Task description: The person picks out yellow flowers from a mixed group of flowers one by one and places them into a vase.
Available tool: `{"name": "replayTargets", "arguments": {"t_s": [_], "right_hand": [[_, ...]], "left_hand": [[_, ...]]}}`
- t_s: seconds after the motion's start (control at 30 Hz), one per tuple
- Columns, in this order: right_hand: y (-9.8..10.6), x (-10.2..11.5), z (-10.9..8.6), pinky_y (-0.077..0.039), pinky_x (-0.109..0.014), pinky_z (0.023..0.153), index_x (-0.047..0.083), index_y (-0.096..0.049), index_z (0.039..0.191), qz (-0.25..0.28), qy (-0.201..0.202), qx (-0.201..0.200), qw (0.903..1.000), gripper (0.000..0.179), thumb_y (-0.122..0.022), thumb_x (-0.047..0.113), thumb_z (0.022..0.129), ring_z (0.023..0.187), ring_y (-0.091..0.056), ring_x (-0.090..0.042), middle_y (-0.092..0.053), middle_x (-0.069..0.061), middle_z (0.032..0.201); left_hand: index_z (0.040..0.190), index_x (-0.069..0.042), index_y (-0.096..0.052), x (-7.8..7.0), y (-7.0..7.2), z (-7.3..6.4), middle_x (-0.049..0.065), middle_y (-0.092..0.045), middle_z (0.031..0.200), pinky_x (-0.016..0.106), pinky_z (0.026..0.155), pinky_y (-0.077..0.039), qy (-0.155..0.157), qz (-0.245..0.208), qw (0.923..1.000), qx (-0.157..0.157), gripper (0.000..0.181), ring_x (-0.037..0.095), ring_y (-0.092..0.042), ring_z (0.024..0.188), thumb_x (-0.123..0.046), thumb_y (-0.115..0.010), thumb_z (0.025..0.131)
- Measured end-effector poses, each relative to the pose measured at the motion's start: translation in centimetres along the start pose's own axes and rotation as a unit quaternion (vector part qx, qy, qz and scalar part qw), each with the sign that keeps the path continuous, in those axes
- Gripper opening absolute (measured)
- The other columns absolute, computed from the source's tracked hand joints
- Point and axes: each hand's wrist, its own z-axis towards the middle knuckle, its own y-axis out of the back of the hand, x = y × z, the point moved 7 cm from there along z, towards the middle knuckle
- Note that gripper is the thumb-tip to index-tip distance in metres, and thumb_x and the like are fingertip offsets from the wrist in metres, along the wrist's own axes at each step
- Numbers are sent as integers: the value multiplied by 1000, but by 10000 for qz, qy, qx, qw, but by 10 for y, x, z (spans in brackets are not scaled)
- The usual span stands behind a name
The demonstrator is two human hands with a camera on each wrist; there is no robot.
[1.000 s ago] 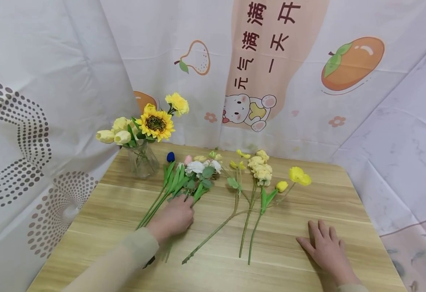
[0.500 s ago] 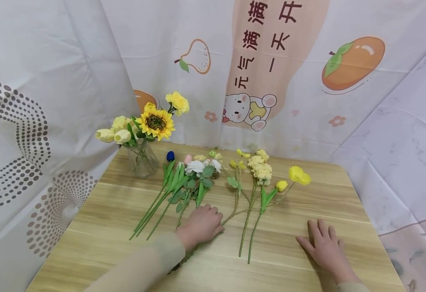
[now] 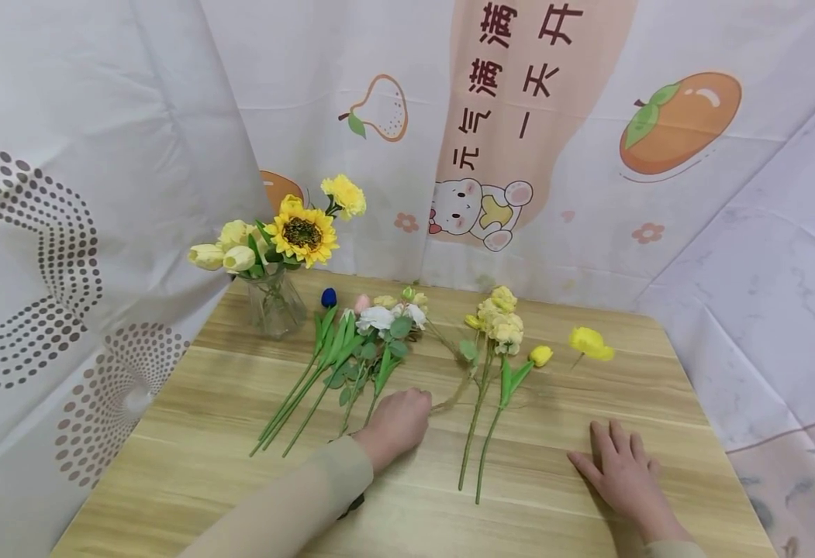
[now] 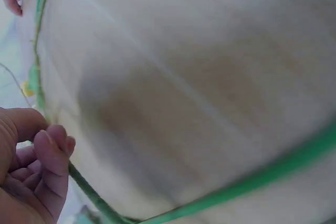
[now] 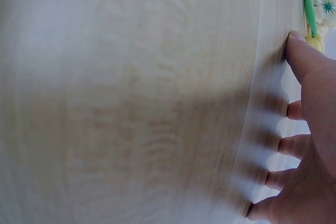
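My left hand (image 3: 398, 422) pinches a branching flower stem (image 3: 452, 399) near its lower end, between thumb and fingers. In the left wrist view the thumb and fingertips of that hand (image 4: 39, 166) meet. A yellow poppy-like bloom (image 3: 591, 343) at the right seems to belong to this stem. Cream-yellow clustered flowers (image 3: 503, 329) and a yellow tulip (image 3: 540, 356) lie just right of it, partly crossed by it. Palm down on the table's right side, my right hand (image 3: 626, 477) rests with straight, spread fingers and holds nothing.
A glass vase (image 3: 274, 310) with a sunflower (image 3: 302, 232) and several other yellow flowers stands at the back left. Beside it lie a blue tulip (image 3: 329, 297), white flowers (image 3: 377, 318) and more green stems on the wooden table (image 3: 554, 457). Printed curtains enclose the back and sides.
My left hand has moved right from the white flowers' stems to the branching stem and pinched it. The stem and its yellow blooms have shifted right. My right hand has stayed put.
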Motion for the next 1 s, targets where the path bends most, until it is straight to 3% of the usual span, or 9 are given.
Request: {"name": "replayTargets", "arguments": {"t_s": [0.23,0.37,0.5,0.63,0.8,1.0], "right_hand": [[1,1,-1,-21,-89,90,-4,-34,150,20,-13,-1,10000,81,-51,59,102,132,-18,-75,-22,-43,153],[0,0,0,-21,-90,90,-4,-34,150,17,4,-19,10000,80,-51,58,102,132,-18,-75,-22,-43,153],[-3,-3,1,-21,-90,91,-3,-34,150,17,22,-55,10000,81,-51,59,102,132,-18,-75,-22,-43,153],[-7,-5,2,-20,-89,93,-4,-36,148,131,55,-178,9997,80,-53,57,101,131,-18,-74,-24,-43,152],[-4,-3,0,-20,-90,89,-3,-36,149,82,17,-118,9999,79,-52,58,102,131,-20,-74,-24,-42,153],[-2,-1,0,-19,-91,90,-4,-35,149,73,20,-52,10000,79,-52,57,102,132,-19,-74,-22,-44,152]], "left_hand": [[83,-9,-62,-22,44,-1,1,-56,75,21,38,-37,-739,725,9903,-924,13,7,-45,49,-3,-63,95],[83,-10,-60,-29,68,-3,-1,-54,74,19,40,-35,-1022,949,9833,-1170,15,5,-41,51,2,-62,93],[88,-9,-64,-30,87,-5,-1,-57,78,16,43,-39,-1245,1172,9754,-1389,12,6,-46,53,4,-65,89],[88,-8,-64,-21,101,-6,0,-58,79,18,43,-42,-1330,1286,9684,-1670,15,6,-49,53,6,-67,84],[85,-5,-64,1,121,-4,4,-57,80,17,38,-37,-1268,1511,9592,-2027,17,5,-44,49,11,-68,78],[82,-2,-63,31,150,-1,7,-56,77,21,36,-37,-1153,1720,9458,-2501,14,9,-44,48,9,-70,84]]}}
